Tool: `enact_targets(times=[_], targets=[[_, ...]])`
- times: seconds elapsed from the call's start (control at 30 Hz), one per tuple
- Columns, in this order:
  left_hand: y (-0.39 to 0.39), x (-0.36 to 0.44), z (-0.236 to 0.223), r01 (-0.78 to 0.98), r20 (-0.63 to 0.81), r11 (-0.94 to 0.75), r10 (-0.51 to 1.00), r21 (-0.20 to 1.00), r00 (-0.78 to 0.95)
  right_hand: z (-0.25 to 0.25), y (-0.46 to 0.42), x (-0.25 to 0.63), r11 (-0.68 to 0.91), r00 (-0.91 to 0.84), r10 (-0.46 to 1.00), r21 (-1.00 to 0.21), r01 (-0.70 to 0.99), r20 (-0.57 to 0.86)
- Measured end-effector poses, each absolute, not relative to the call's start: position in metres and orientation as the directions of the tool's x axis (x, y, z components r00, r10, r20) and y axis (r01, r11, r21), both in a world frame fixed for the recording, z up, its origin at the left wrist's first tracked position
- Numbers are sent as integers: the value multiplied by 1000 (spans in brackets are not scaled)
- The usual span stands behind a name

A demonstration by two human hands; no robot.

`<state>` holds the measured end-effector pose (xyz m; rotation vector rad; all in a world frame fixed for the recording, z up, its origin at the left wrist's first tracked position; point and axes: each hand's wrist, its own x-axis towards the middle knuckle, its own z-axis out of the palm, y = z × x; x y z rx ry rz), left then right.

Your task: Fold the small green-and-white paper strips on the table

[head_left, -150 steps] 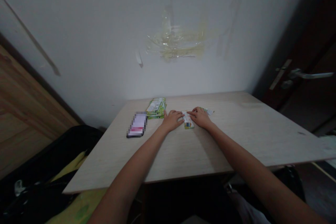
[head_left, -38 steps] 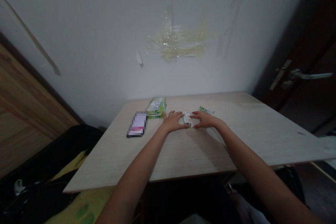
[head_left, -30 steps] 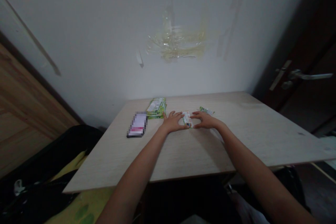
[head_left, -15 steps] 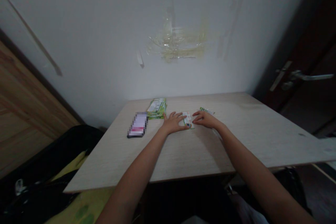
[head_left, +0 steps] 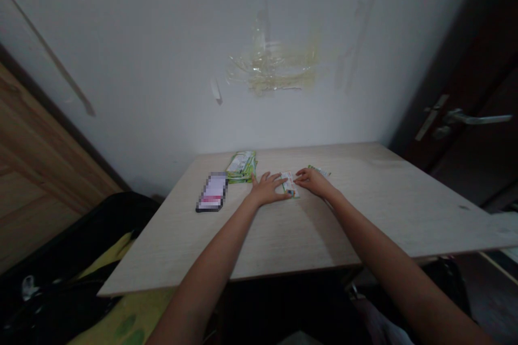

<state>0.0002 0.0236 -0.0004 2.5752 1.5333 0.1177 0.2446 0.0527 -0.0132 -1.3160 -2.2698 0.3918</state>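
Left hand [head_left: 266, 190]: fingers spread wide, two tips resting on a small white printed packet with green edging [head_left: 290, 185], flat between both hands on the pale wood-grain counter [head_left: 279, 242].
Right hand [head_left: 314, 181]: fingers drawn narrow at the packet's right edge; whether they grip it cannot be told.
Green-and-white stack of flat packets [head_left: 242, 166]: just left of the left fingers.
Black-edged phone [head_left: 212, 192]: farther left.
Narrow green-and-white strip [head_left: 322, 171]: just beyond the right fingers.
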Motion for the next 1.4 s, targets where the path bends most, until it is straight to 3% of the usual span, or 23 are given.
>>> enact_targets(times=[0.37,0.77,1.07,1.4], targets=[[23,0,0,863,-4,-469,878,190,478,-5,46,223,386,-327,910,-235,892,254],[24,-1,-2,860,1,-472,877,195,481,2,38,211,296,-258,936,-138,945,238],[22,0,0,863,-9,-468,878,190,478,-8,40,210,296,-253,920,-106,949,299],[21,-1,-2,861,5,-476,876,179,483,-11,40,217,343,-276,908,-182,921,316]])
